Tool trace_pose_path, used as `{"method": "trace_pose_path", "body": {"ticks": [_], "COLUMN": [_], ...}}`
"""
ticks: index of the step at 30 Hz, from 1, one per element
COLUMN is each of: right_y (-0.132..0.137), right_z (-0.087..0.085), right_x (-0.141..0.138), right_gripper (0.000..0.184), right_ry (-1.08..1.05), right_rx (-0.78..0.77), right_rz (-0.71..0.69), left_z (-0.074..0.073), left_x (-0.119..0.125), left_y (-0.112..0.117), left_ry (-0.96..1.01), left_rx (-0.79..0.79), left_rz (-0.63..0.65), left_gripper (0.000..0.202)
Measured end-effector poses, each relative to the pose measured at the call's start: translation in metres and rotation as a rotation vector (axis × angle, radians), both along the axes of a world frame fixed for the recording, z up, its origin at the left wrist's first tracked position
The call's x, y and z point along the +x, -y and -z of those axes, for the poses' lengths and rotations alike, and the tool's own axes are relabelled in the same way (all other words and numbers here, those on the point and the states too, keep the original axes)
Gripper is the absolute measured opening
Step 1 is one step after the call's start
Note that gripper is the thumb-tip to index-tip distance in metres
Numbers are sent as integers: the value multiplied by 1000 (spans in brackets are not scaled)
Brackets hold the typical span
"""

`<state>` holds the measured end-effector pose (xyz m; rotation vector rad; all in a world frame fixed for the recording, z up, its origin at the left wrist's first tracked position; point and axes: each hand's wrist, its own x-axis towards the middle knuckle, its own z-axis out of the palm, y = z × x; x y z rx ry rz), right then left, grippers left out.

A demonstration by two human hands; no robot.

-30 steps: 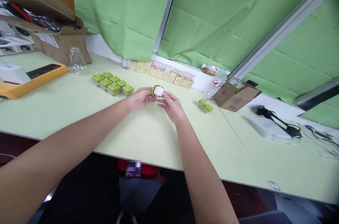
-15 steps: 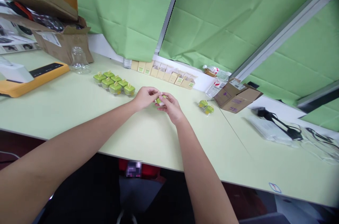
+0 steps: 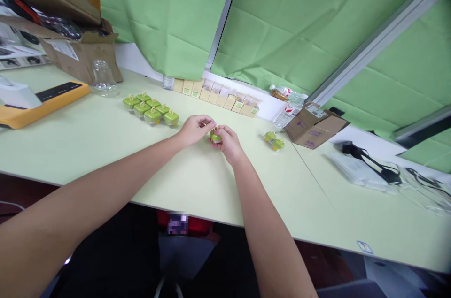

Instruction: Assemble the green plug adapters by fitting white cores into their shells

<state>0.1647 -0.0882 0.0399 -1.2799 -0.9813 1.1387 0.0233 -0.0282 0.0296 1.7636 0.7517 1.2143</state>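
Over the middle of the table, my right hand (image 3: 228, 142) is closed around a small green-lidded container (image 3: 215, 136) with a pale loop on its lid. The fingers of my left hand (image 3: 196, 130) are pinched together right beside that loop. What they hold, if anything, is too small to make out. To the left stand several like containers (image 3: 152, 115) in two rows, with green lids, pale loops and clear bodies. A pair of similar containers (image 3: 277, 144) sits on the right.
A line of small tan boxes (image 3: 221, 98) runs along the back of the table (image 3: 197, 180). Plastic bottles (image 3: 287, 115) and a cardboard box (image 3: 313, 125) are at the back right. A yellow device (image 3: 63, 101) and clear jar (image 3: 103, 80) stand left; black cables (image 3: 373, 164) lie far right.
My left fingers have drawn slightly away from the container, and its green lid and loop now show more. My right hand keeps its hold. The view has shifted slightly.
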Motion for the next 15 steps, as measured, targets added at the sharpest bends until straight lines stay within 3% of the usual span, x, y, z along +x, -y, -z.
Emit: {"method": "trace_pose_path", "body": {"ticks": [6,9,12,15], "right_y": [1,3,3,2], "right_z": [1,-3,-6,-5], "right_x": [1,1,2,4], "right_gripper": [17,18,23,27], "right_ry": [-18,-16,46,90], "right_rx": [87,172,190,217], "right_rz": [21,89,192,247], "left_z": [-1,-5,-7,-4], "left_x": [0,-3,-10,-17], "left_y": [4,8,3,-10], "left_ry": [-7,-54,-129,-219], "left_rx": [40,160,329,341], "left_rz": [16,4,-157,-311], "left_gripper": [28,27,24,33]}}
